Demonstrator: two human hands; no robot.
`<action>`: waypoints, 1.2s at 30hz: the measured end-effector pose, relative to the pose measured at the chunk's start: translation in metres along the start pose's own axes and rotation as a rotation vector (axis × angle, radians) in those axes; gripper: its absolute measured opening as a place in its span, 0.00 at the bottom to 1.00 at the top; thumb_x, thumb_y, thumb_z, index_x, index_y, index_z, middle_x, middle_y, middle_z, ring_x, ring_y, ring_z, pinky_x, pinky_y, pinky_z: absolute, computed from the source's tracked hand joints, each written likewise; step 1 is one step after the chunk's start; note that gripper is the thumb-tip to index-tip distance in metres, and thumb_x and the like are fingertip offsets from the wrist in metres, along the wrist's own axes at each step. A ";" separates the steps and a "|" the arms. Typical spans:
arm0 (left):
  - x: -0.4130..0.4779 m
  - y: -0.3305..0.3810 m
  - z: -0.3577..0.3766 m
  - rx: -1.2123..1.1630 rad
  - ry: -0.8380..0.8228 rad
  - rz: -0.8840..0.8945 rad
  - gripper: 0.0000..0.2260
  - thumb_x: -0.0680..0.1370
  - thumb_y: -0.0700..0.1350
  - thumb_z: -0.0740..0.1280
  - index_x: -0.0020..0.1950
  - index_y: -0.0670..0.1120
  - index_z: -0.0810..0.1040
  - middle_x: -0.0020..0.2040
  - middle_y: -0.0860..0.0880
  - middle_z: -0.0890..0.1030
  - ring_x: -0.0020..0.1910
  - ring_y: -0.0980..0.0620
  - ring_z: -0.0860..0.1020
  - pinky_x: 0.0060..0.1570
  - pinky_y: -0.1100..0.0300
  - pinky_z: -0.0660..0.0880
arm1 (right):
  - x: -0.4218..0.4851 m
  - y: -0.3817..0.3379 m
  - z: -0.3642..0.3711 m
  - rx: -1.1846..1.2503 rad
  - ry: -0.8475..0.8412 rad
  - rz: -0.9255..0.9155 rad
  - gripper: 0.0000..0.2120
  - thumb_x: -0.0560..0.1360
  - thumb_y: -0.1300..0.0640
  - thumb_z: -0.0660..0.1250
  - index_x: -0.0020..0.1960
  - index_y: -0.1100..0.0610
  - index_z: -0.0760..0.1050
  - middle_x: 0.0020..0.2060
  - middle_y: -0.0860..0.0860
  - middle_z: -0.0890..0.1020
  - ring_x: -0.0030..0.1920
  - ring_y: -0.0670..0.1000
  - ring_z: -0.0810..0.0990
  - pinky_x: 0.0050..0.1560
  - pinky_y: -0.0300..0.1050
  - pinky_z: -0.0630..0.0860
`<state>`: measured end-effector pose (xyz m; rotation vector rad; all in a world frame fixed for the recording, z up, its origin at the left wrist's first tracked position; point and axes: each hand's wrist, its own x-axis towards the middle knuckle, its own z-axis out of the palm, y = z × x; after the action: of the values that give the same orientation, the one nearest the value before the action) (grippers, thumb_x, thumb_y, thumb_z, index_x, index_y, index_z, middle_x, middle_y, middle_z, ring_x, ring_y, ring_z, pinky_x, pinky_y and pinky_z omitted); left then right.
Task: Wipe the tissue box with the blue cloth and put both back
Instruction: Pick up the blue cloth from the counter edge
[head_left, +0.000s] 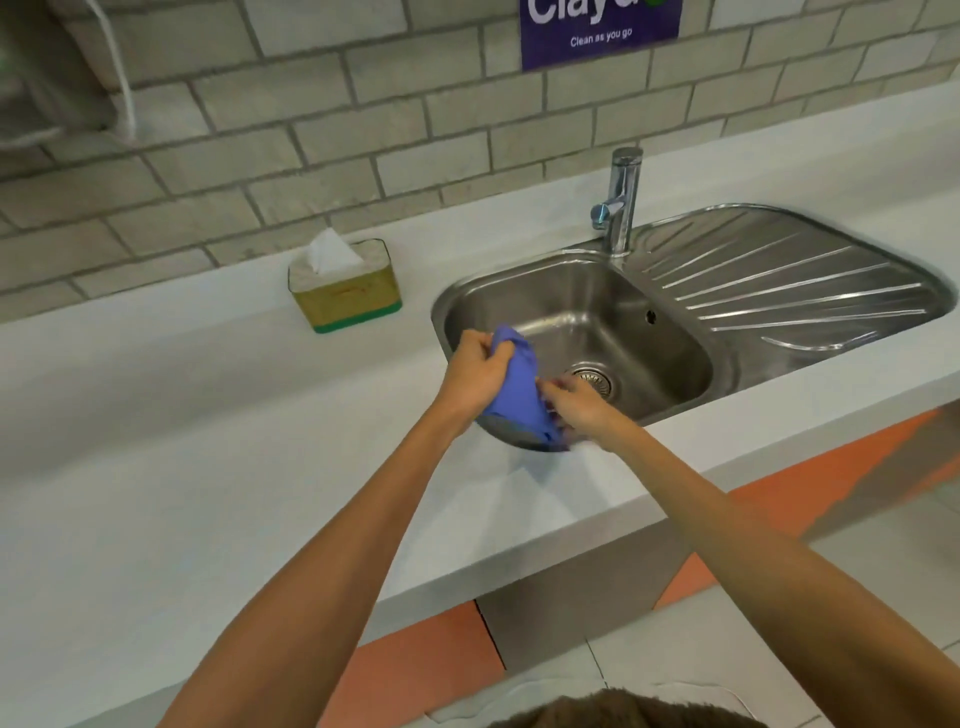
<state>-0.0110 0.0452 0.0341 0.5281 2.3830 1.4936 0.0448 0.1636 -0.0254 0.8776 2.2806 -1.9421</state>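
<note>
Both hands, left hand and right hand, clamp fingers on the blue cloth over the sink's front-left corner. Tissue box sits untouched by the counter's back edge; next, carry cloth there.

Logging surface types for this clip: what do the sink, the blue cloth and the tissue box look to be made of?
Sink: stainless steel, brushed, judging by grey metallic sheen and pressed drainer ridges.
Blue cloth: soft fabric, probably microfibre; it bunches and folds between the left hand and right hand.
Tissue box: yellowish sides with a green base band; card or plastic, unclear.
</note>
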 end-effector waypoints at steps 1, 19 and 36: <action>0.005 0.008 -0.006 -0.006 0.012 0.028 0.08 0.79 0.44 0.59 0.41 0.43 0.67 0.37 0.48 0.72 0.39 0.51 0.71 0.37 0.62 0.68 | 0.003 -0.008 0.009 0.158 -0.034 0.035 0.13 0.78 0.49 0.57 0.49 0.58 0.75 0.42 0.56 0.76 0.42 0.54 0.74 0.46 0.50 0.74; 0.064 -0.039 -0.127 0.138 0.581 -0.060 0.12 0.76 0.52 0.66 0.47 0.43 0.76 0.44 0.48 0.79 0.42 0.52 0.74 0.43 0.60 0.69 | 0.050 -0.111 0.113 0.821 -0.480 0.060 0.20 0.77 0.53 0.61 0.66 0.61 0.70 0.48 0.54 0.81 0.43 0.51 0.83 0.40 0.44 0.82; 0.120 -0.131 -0.213 -1.003 0.143 -0.481 0.15 0.82 0.49 0.51 0.44 0.45 0.73 0.37 0.47 0.79 0.39 0.52 0.76 0.40 0.62 0.70 | 0.170 -0.157 0.148 0.106 -0.150 -0.047 0.18 0.76 0.47 0.61 0.54 0.61 0.75 0.40 0.55 0.79 0.34 0.51 0.78 0.36 0.44 0.76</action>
<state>-0.2279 -0.1242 0.0011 -0.3641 1.3598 2.1868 -0.2142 0.0848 0.0214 0.6658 2.1511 -2.0878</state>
